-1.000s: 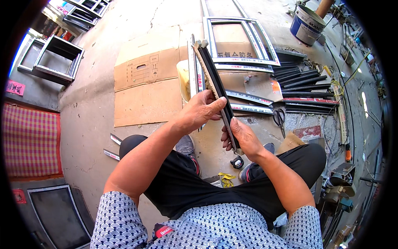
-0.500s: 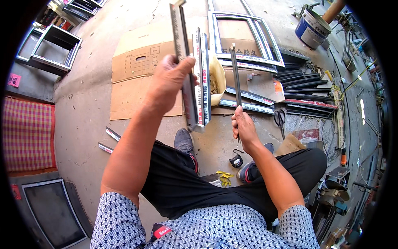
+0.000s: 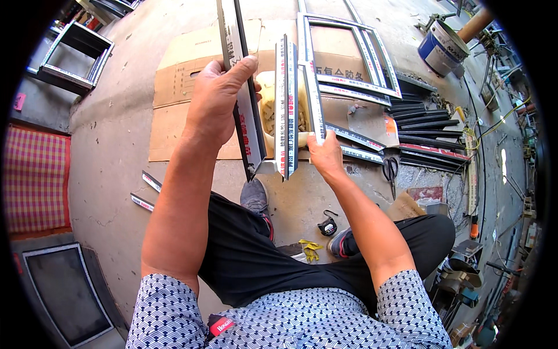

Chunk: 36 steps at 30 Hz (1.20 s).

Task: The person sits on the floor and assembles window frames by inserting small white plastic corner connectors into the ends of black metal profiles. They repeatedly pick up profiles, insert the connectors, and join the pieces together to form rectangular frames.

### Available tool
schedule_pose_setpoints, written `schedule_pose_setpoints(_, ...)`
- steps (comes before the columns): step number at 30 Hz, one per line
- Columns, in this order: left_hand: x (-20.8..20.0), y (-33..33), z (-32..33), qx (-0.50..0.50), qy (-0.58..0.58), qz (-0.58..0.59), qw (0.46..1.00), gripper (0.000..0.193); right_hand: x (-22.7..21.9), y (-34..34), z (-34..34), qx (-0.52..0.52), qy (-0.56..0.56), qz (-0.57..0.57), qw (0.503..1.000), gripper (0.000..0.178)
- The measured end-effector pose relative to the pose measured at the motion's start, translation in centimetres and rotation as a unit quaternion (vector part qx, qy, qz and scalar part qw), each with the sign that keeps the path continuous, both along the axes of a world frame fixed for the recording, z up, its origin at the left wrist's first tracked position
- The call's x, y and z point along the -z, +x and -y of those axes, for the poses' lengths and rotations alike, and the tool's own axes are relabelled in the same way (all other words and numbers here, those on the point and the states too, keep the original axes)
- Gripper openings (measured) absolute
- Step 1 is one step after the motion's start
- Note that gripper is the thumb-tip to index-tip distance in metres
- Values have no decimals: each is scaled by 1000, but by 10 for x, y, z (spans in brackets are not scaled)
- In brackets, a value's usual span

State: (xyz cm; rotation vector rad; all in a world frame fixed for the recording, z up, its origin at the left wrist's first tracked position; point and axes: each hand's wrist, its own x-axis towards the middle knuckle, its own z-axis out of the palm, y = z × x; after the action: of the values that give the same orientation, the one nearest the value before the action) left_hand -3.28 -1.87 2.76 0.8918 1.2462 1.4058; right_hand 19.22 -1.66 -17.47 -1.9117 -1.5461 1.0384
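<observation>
My left hand [image 3: 216, 102] is closed around a long metal frame profile [image 3: 251, 135], black with a white printed film strip. A pale corner piece [image 3: 267, 167] sits at that profile's near end, beside the end of a middle profile [image 3: 286, 110]; whether they are joined I cannot tell. My right hand [image 3: 325, 154] grips the near end of another slim profile [image 3: 313, 102], to the right of the middle one. Behind these stands a cream bucket [image 3: 266, 80] with small pale pieces inside, partly hidden by the profiles.
Flattened cardboard [image 3: 168, 131] lies ahead, with an assembled frame [image 3: 381, 61] at its far right. Dark profiles [image 3: 427, 123] are stacked to the right, near black scissors [image 3: 390, 173]. A tape measure [image 3: 328, 226] and a yellow scrap [image 3: 310, 250] lie between my feet. A white-blue pail [image 3: 437, 49] stands far right.
The profile in my left hand has turned and shifted left, showing its printed side. My right hand has moved left and forward, bringing its profile close to the middle one.
</observation>
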Motion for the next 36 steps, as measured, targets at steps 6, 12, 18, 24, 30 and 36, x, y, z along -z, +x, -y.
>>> schedule_pose_setpoints(6, -4, -3, 2, -12, 6, 10, 1000, 34, 13, 1, 3, -55, 46, 69, 995, 56)
schedule_pose_setpoints(12, -5, -6, 1, -20, 25, 18, 999, 38, 9, -3, -1, -34, 191, 112, 975, 51)
schedule_pose_setpoints(18, -3, -4, -2, -30, 33, 26, 999, 42, -24, -33, -15, -110, 320, 184, 923, 52)
schedule_pose_setpoints(24, -2, -8, -4, -39, 25, 22, 999, 44, -41, -77, -22, -204, 168, 279, 923, 69)
schedule_pose_setpoints(30, -3, -12, -3, -42, 29, 31, 998, 46, -32, -93, -28, -232, 130, 305, 914, 72)
schedule_pose_setpoints(36, -1, -13, -4, -46, 36, 32, 998, 48, -32, -105, -29, -214, 106, 305, 922, 52)
